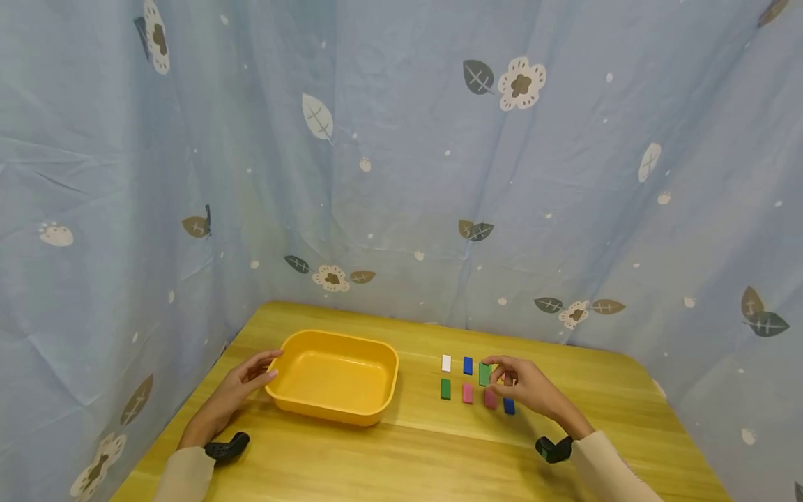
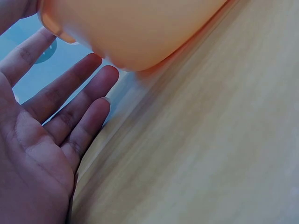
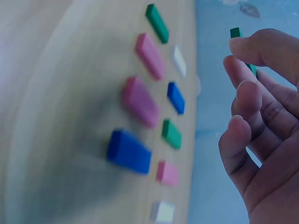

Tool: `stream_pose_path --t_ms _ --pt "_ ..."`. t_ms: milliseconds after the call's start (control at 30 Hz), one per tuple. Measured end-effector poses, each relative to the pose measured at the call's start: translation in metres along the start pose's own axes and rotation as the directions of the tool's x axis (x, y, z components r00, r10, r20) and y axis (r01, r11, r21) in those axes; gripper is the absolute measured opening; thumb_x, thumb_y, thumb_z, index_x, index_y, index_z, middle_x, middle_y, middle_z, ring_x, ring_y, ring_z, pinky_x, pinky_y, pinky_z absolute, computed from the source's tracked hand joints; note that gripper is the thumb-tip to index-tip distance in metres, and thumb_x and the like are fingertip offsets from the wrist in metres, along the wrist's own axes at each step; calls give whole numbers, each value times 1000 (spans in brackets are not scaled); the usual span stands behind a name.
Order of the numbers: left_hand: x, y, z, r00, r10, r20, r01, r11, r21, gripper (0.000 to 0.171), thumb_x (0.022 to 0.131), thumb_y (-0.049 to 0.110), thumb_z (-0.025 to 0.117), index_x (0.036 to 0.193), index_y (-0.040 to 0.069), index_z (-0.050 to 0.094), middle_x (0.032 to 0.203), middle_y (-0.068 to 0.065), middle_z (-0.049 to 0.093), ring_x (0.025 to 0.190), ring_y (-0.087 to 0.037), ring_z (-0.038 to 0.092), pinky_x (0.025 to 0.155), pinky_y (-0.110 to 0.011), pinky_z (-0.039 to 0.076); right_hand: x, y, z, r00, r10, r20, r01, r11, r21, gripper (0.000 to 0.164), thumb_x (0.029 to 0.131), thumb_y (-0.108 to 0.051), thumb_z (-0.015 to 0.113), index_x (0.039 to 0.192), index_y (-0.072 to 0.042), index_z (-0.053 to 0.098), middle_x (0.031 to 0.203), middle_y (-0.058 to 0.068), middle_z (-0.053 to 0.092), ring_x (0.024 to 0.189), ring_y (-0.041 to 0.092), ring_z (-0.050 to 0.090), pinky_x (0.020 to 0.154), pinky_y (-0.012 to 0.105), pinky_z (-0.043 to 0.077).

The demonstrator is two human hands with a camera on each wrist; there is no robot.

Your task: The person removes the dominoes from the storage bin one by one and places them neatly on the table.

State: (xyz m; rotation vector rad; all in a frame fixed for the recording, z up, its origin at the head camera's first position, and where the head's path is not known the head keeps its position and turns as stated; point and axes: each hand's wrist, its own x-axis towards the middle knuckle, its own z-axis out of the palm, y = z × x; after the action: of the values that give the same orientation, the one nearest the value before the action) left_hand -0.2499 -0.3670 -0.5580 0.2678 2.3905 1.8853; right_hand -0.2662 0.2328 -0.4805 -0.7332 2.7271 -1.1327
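My left hand is at the left end of a yellow plastic basin, its fingertips right at the rim. In the left wrist view the fingers stretch loosely towards the basin's outer wall. Between thumb and fingertip, my right hand pinches a green block, raised over two rows of small blocks. Around it on the table are a white block, blue blocks, pink blocks and another green block. The right hand partly hides the rows' right end in the head view.
The yellow wood-grain table carries the basin at left and the blocks right of it. A blue curtain with flowers and leaves rises behind the table and along its sides. Each wrist wears a black device.
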Motion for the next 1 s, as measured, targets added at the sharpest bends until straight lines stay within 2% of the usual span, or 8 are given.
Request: stream_pose_path --t_ms 200,433,767,1000 --pt "-3 -1 1 1000 -13 -3 13 1000 5 55 106 35 60 156 21 45 159 -8 37 127 -1 45 97 -15 41 -25 20 -4 999 42 -1 -42 999 30 45 95 -15 76 135 1 62 91 -1 71 67 12 54 59 25 44" --pt "-1 0 1 1000 3 -10 -3 1000 1 54 106 34 60 156 19 45 158 -10 38 126 1 46 96 -14 42 -44 35 -9 996 91 13 -91 994 56 48 95 -13 75 138 3 60 91 2 71 64 9 50 57 25 42" --pt "-1 -1 1 1000 14 -4 -14 1000 4 54 106 33 59 156 19 45 159 -10 37 126 2 47 97 -13 42 -63 57 -13 987 155 44 -159 982 104 48 97 -13 73 140 3 58 93 5 70 70 14 58 60 26 48" --pt "0 -1 1 1000 7 -4 -7 1000 5 54 106 33 60 156 19 45 158 -10 37 125 2 47 96 -14 42 -68 65 -11 984 172 55 -178 973 149 50 94 -13 76 137 7 58 92 5 69 71 13 58 59 25 47"
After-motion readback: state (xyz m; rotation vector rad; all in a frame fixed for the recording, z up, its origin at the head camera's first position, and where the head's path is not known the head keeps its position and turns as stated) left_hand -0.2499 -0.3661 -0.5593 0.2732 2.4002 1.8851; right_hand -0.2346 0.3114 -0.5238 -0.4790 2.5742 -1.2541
